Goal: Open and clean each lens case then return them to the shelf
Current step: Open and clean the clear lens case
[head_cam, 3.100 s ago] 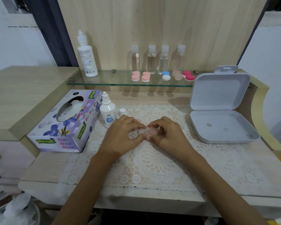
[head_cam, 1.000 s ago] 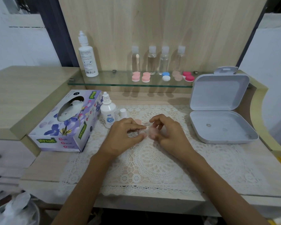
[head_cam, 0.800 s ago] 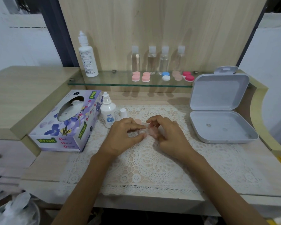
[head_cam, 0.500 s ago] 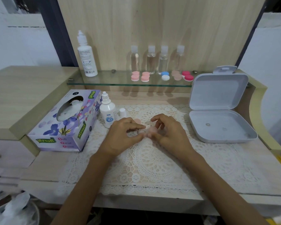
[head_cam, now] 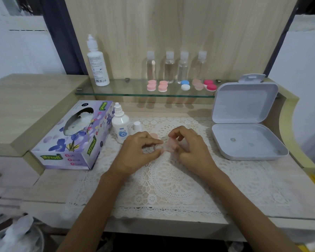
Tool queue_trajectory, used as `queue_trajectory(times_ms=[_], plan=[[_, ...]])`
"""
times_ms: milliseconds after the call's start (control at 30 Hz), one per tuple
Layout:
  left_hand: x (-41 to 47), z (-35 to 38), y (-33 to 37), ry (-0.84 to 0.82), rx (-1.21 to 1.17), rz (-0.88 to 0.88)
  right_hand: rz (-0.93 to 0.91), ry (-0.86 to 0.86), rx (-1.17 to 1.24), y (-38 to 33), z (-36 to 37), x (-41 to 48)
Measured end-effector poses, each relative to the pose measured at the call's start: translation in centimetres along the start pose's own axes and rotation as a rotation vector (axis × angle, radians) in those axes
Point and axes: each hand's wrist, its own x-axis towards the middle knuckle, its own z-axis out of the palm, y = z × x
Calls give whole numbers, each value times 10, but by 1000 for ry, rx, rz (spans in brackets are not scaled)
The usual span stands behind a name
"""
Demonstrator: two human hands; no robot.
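Observation:
A clear pinkish lens case [head_cam: 166,147] is held over the lace mat [head_cam: 171,179] between both hands. My left hand [head_cam: 137,151] pinches its left end with thumb and forefinger. My right hand [head_cam: 189,148] grips its right end, fingers curled above it. A loose pink cap [head_cam: 154,135] lies on the mat just behind my left hand. On the glass shelf [head_cam: 135,94] stand several other lens cases: two pink pairs [head_cam: 157,86], a blue and white one [head_cam: 185,85], a pale pink one [head_cam: 197,84] and a magenta one [head_cam: 209,85].
A small solution bottle [head_cam: 120,124] with its white cap [head_cam: 137,126] off stands beside a tissue box [head_cam: 75,137] at left. An open grey plastic box [head_cam: 244,122] sits at right. A tall white bottle [head_cam: 97,64] and several clear bottles [head_cam: 176,67] line the shelf.
Both hands stay on the case at the mat's middle. My right fingers have shifted slightly over its right end; a pink cap now shows behind my left hand.

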Motion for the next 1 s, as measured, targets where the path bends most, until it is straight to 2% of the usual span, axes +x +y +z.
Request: queue_trajectory(times_ms=[133,233,600,833,933,1000], plan=[[0,0,0,-1,7,13,90,178,-74,0,-8,3],[0,0,0,1,15,19,119,229,-164,2,-13,6],[0,0,0,-12,38,26,55,113,-227,-6,-12,8],[0,0,1,-14,38,28,-28,86,-168,3,-9,10],[1,0,0,-13,49,31,-22,-3,-53,1,-11,6],[1,0,0,-11,57,30,-25,-77,-89,2,-10,5]])
